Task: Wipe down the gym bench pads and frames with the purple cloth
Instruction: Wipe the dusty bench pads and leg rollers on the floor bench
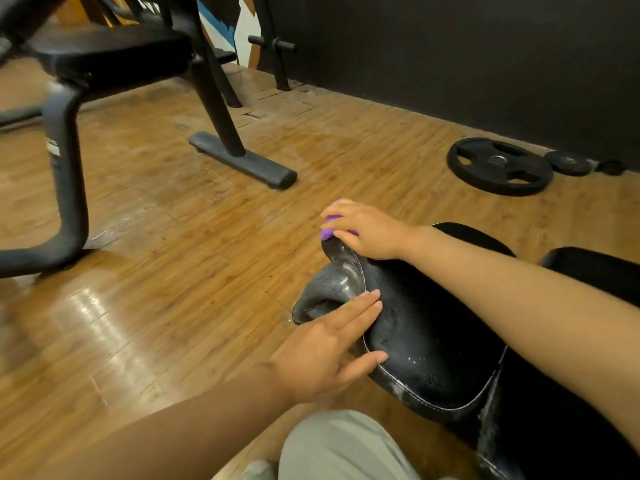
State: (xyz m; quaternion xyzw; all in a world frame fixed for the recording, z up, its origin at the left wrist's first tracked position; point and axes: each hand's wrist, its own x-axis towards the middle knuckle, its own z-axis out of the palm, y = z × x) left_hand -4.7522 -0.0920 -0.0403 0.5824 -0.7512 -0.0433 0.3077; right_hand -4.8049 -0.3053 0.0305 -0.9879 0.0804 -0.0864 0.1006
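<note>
Right hand [367, 230] is curled over the purple cloth [328, 233], pressing it onto the far tip of the black bench pad [426, 327]. Left hand [329, 344] lies flat, fingers straight, on the pad's near-left edge beside the rounded frame end [322, 296]; it holds nothing.

Risks, as judged:
1. The cloth sits at the very edge of the pad; a stroke outward could carry it off onto the wooden floor [173, 216].
2. The pad surface shows wet, whitish streaks; the flat left hand could slip on it.
3. The stitched seam and the frame below may be missed if only the top is wiped.

Not determinable:
- Most of the cloth is hidden under the right hand; only 2 small purple patches show.
- The pad's right side runs out of frame; its mounting is hidden.
- The second bench [104, 53] at far left is blurred; its condition cannot be read.
</note>
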